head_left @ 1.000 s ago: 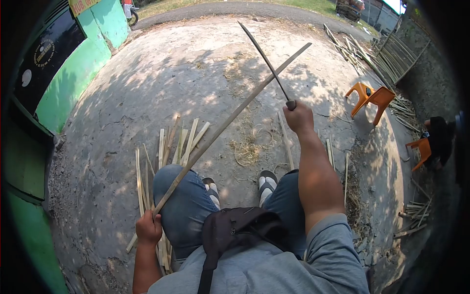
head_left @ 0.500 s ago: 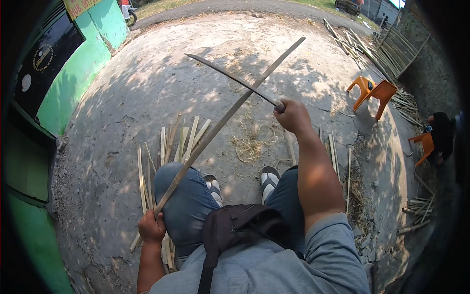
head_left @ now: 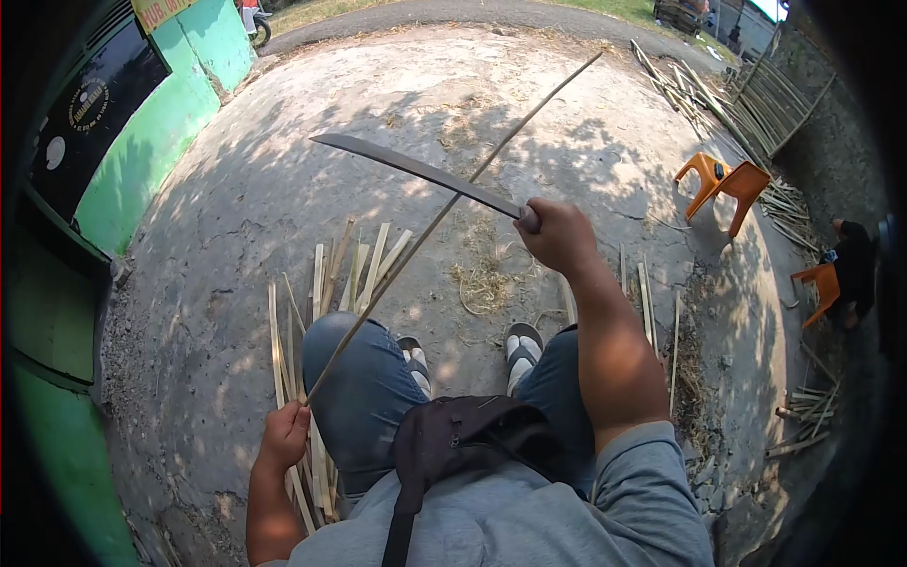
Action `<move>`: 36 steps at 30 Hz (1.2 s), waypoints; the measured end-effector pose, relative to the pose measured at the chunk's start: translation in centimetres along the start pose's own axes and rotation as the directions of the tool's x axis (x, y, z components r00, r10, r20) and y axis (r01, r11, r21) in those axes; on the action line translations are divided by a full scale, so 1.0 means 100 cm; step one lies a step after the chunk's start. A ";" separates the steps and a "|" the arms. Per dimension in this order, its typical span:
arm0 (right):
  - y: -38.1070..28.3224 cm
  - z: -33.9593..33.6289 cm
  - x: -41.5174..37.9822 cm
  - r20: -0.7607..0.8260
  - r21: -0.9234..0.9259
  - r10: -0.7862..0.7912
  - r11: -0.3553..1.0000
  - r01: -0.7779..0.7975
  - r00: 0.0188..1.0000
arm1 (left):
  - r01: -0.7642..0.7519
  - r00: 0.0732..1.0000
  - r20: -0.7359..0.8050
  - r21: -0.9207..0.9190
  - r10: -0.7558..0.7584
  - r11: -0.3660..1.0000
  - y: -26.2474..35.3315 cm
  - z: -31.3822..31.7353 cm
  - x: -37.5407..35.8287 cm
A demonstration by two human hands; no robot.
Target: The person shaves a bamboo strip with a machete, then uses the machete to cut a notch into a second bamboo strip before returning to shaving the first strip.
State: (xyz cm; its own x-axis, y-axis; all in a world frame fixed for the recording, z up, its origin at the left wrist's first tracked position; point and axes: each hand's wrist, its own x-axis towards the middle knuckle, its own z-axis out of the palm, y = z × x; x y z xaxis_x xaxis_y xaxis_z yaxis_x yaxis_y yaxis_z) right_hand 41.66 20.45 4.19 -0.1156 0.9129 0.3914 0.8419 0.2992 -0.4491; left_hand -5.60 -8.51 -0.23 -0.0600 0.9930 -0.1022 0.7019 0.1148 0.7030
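My left hand (head_left: 282, 436) is closed around the lower end of a long bamboo strip (head_left: 413, 248), beside my left knee. The strip slants up and away to the right, its narrow edge turned towards me. My right hand (head_left: 557, 236) grips the handle of a machete (head_left: 406, 164) out in front of me. Its blade points left and crosses the strip partway along, overlapping it in this view. Split bamboo pieces (head_left: 378, 260) lie beside and beneath my left leg.
More bamboo strips (head_left: 648, 302) lie right of my right leg. Bamboo shavings (head_left: 484, 283) litter the ground ahead of my feet. An orange chair (head_left: 723, 184) stands at the right, near a person in dark clothing (head_left: 855, 269). A green wall (head_left: 151, 184) runs along the left.
The machete has swung lower and left, now showing its broad side. The bamboo strip has turned from its wide face to its thin edge. Both hands keep their hold.
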 end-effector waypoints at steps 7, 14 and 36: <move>-0.014 0.012 0.000 0.044 -0.020 -0.033 0.999 0.033 0.998 | 0.135 0.982 0.155 -0.185 -0.107 0.974 -0.014 0.001 -0.009; -0.032 0.020 -0.010 0.149 -0.021 -0.156 0.987 0.161 0.976 | 0.177 0.976 0.157 -0.144 -0.154 0.974 -0.018 0.004 -0.008; -0.025 0.025 0.005 0.158 -0.061 0.019 0.998 -0.009 0.987 | 0.077 0.997 -0.009 0.048 -0.077 0.996 0.012 0.014 -0.013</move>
State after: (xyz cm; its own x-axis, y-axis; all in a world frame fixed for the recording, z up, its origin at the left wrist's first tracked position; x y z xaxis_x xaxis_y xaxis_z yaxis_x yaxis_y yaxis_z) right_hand 38.20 20.87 3.51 -0.1818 0.9508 0.2508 0.8733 0.2734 -0.4032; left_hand -3.69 -9.72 -0.30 -0.1200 0.9814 -0.1498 0.7287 0.1895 0.6581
